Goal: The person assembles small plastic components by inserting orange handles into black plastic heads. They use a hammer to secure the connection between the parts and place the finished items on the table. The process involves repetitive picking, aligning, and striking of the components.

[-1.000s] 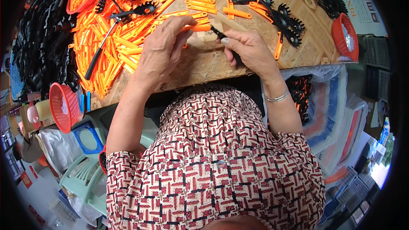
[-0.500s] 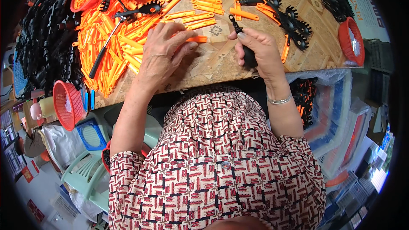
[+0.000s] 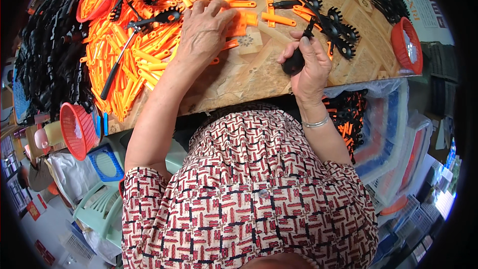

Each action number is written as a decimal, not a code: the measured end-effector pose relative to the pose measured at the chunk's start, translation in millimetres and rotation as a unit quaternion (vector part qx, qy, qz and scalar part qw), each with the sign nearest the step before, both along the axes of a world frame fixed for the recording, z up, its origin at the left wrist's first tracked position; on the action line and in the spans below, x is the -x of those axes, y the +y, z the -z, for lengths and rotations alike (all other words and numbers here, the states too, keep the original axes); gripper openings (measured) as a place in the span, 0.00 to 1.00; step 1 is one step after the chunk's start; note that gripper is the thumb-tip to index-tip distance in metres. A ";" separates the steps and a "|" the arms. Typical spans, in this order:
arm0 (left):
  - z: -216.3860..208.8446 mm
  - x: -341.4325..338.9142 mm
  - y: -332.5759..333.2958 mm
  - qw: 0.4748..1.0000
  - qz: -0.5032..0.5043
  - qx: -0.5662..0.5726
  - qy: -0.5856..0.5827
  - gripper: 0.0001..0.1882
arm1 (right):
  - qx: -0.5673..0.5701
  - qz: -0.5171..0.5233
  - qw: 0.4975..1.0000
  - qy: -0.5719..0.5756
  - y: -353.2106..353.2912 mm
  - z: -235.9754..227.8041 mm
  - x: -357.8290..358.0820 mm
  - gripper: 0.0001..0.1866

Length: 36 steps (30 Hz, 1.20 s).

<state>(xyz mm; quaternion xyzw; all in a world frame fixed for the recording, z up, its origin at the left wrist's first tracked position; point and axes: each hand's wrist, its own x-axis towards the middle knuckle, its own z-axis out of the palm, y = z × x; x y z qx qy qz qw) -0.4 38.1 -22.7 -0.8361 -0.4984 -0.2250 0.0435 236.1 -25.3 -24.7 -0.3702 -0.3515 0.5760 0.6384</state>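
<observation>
My left hand point(image 3: 204, 30) is palm-down with fingers curled over several orange plastic handle pieces point(image 3: 242, 22), bunched against its thumb side; the fingertips are partly hidden. Just left of it spreads a large heap of orange handle pieces point(image 3: 134, 65). My right hand point(image 3: 309, 65) is closed around a black utensil head point(image 3: 294, 63) with a rounded end, its narrow neck pointing up and away. Beyond that hand lie black pasta servers point(image 3: 336, 26) with toothed heads, some fitted with orange strips. A few loose orange handles point(image 3: 279, 19) rest between my hands.
A screwdriver-like tool with a black handle point(image 3: 108, 83) lies on the orange heap. Black utensils point(image 3: 50, 55) are piled at far left. Red baskets stand at the right table corner point(image 3: 407, 45) and near left point(image 3: 79, 130). Below the table's right edge is a plastic-wrapped crate point(image 3: 383, 129).
My left hand has moved away from me and slightly right, and the row of orange handles there is now bunched. My right hand, holding the black utensil head, has shifted slightly right.
</observation>
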 end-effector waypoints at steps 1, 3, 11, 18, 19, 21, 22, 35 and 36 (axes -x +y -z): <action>-4.5 1.1 -2.0 0.999 0.029 0.017 -0.023 0.14 | 0.005 0.016 1.000 0.006 0.0 0.5 -0.2 0.14; -10.0 1.5 -3.6 0.997 0.031 0.028 -0.061 0.13 | -0.007 0.025 1.000 0.000 0.0 2.1 1.2 0.14; -15.1 -18.4 24.4 0.995 -0.093 0.014 -0.024 0.14 | 0.002 -0.007 0.999 -0.054 -0.9 -3.2 3.0 0.13; -19.7 -20.1 33.2 0.990 -0.074 0.116 -0.017 0.16 | 0.005 -0.048 0.994 -0.097 0.0 -8.5 5.9 0.13; -22.3 -18.8 32.3 0.987 -0.083 0.139 -0.022 0.16 | 0.000 -0.058 0.993 -0.106 0.8 -7.0 6.0 0.13; -21.9 -13.6 32.6 0.973 -0.085 0.180 -0.113 0.15 | -0.017 -0.077 0.989 -0.125 1.8 -7.7 6.9 0.13; -23.8 -13.3 32.0 0.963 -0.086 0.201 -0.159 0.15 | -0.011 -0.090 0.988 -0.125 1.7 -7.2 5.8 0.13; -86.2 -5.3 -30.9 0.972 0.211 0.031 -0.104 0.12 | -0.017 -0.189 0.958 -0.217 -3.4 -12.4 4.5 0.14; -87.1 -5.7 -30.3 0.970 0.219 0.026 -0.102 0.13 | -0.020 -0.189 0.957 -0.220 -3.1 -12.4 4.8 0.14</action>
